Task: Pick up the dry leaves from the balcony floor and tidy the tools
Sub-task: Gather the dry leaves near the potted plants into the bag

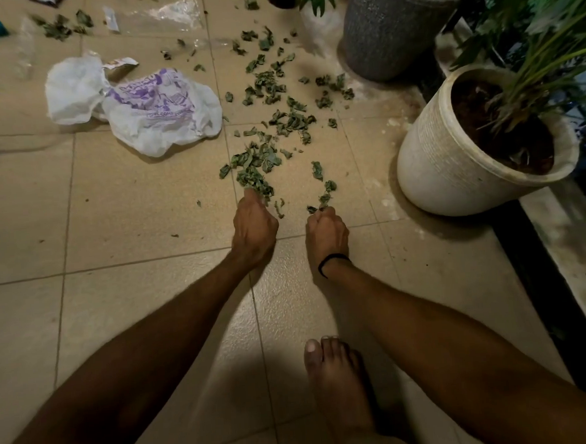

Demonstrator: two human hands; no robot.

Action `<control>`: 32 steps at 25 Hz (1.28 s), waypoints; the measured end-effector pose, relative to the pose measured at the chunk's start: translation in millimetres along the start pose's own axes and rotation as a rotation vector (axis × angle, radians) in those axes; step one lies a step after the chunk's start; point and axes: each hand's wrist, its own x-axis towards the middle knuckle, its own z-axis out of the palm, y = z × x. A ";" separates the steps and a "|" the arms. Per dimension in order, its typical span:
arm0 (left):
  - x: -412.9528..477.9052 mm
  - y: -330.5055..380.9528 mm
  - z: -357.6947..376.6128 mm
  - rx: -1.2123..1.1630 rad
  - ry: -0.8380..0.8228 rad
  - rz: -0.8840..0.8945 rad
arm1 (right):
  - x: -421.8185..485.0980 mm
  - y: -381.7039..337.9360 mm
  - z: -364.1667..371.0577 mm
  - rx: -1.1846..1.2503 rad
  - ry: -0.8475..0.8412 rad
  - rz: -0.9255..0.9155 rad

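Leaves (292, 120) scatter over tiles (147, 213) beyond both hands; left hand (254, 231) grips a leaf clump (253, 184), right hand (326, 235) pinches a few leaves; plastic bag (161, 109) lies beyond the left.

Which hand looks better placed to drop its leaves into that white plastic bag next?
Probably the left hand: its grip holds a bunch of dry leaves, and the white plastic bag lies on its side. The right hand would have to cross over.
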 end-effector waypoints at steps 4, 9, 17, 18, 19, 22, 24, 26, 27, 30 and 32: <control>-6.1 -2.1 13.2 0.202 -0.083 0.064 | 13.5 3.9 -11.3 0.347 0.221 0.281; -16.1 2.7 19.6 0.479 -0.147 0.241 | 40.7 5.7 -23.4 0.537 0.322 0.459; -14.9 5.7 36.8 0.587 -0.043 0.177 | 55.3 11.6 -22.3 0.053 0.145 0.020; -13.7 5.3 37.4 0.569 -0.032 0.182 | 58.8 18.2 -23.0 -0.020 0.096 -0.067; -13.6 5.2 38.1 0.547 -0.024 0.187 | 63.2 22.8 -23.7 -0.042 0.101 -0.093; -11.3 2.1 36.4 0.446 -0.027 0.180 | 73.4 15.3 -22.2 0.143 0.200 0.046; -9.8 2.0 31.5 0.267 -0.019 0.110 | 71.3 7.9 -15.6 0.141 0.157 0.030; -8.8 1.7 23.1 0.108 -0.002 0.066 | 64.4 3.9 -6.9 0.069 0.109 -0.042; -9.5 1.7 18.7 0.047 0.004 0.049 | 59.7 2.2 -3.0 0.025 0.098 -0.084; -7.9 3.1 13.1 0.004 0.008 0.069 | 52.1 -2.3 10.1 -0.142 0.077 -0.249; -3.8 4.0 19.2 0.108 -0.007 0.148 | 52.3 -4.9 12.4 -0.160 0.027 -0.328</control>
